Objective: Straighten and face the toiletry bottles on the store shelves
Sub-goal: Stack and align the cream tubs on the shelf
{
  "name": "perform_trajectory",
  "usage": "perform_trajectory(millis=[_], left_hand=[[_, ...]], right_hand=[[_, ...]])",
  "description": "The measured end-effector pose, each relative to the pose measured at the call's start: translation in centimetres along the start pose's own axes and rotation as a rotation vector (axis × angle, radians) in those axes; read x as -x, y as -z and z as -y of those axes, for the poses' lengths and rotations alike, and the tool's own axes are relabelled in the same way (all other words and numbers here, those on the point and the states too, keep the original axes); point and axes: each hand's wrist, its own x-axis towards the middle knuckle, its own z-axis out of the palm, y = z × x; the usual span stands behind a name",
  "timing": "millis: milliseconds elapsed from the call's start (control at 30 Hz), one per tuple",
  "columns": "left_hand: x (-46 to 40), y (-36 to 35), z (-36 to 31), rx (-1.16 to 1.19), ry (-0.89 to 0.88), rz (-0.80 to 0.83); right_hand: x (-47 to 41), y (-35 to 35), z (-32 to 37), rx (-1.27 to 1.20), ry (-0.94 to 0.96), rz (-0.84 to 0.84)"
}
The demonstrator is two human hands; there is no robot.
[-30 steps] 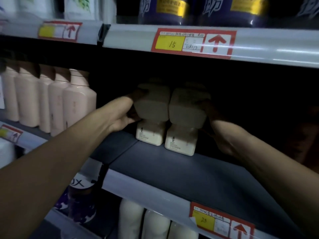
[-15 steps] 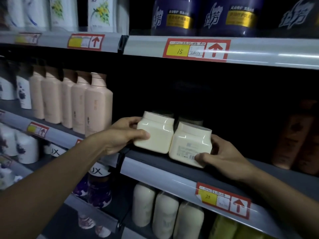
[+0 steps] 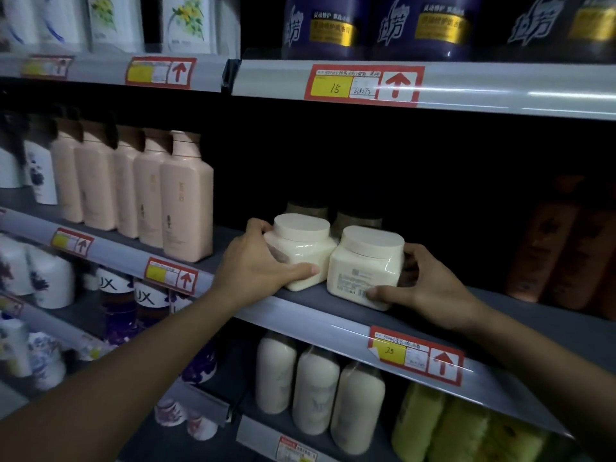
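Note:
Two cream jars with round lids stand side by side near the front edge of the dark middle shelf (image 3: 333,315). My left hand (image 3: 256,265) grips the left jar (image 3: 301,248), thumb across its front. My right hand (image 3: 423,288) grips the right jar (image 3: 365,265), thumb on its printed label, fingers behind it. Both jars rest upright on the shelf and touch each other. Behind them two more jars (image 3: 356,220) sit in shadow.
A row of pink pump bottles (image 3: 186,198) stands left of the jars. Brown bottles (image 3: 560,248) stand at the right. Purple tubs (image 3: 333,25) fill the shelf above. White bottles (image 3: 313,391) and yellow-green bottles (image 3: 443,431) sit below. Price tags line the shelf rails.
Both hands pulled the two jars from deep in the shelf forward to its front edge and set them down upright. The camera view has drawn back and risen.

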Motion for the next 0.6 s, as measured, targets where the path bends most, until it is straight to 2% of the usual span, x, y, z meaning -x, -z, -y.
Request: perform_trajectory(millis=[200,433,600], left_hand=[[1.7,-1.4,-1.1,-0.073,0.045,-0.159],[2.3,-1.1,0.2,-0.024,-0.010,-0.104],[2.3,-1.2,0.4,-0.002,-0.021,-0.114]], right_hand=[[-0.1,-0.5,0.5,0.021,0.024,-0.033],[-0.4,-0.7,0.3,-0.053,0.052,-0.172],[-1.8,-0.4,2.0,-0.192,0.104,-0.270]])
